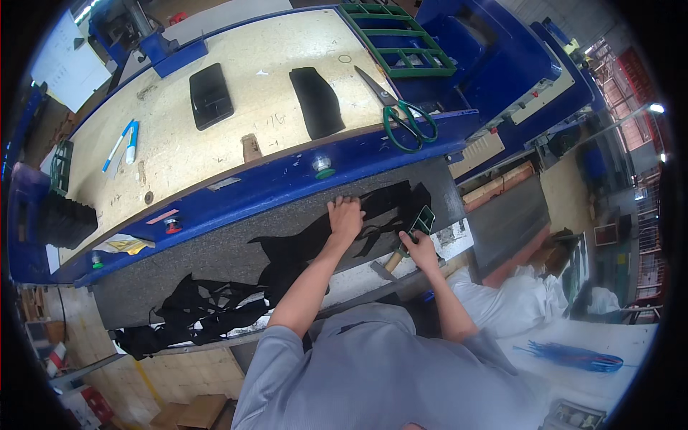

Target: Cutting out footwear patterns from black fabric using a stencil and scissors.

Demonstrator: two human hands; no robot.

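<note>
My left hand [346, 217] rests on a sheet of black material [308, 242], fingers apart and slightly bent against its surface. In my right hand [421, 249] is a small green-edged metal cutting die [425, 219], held at its near end over the right part of the material. Close under the right wrist lies a tool with a wooden handle [392, 262], partly covered by the hand. Cut black scraps [208, 304] full of holes trail to the left along the near edge of the dark work surface [208, 251].
Beyond the blue machine beam, a pale board [265, 43] bears a phone [211, 95], a black cut piece [317, 102], green-handled scissors [408, 122] and pens [131, 143]. A green metal frame [401, 43] lies at far right. Stacked black pieces [64, 221] stand at left; white sacks [516, 294] are at right.
</note>
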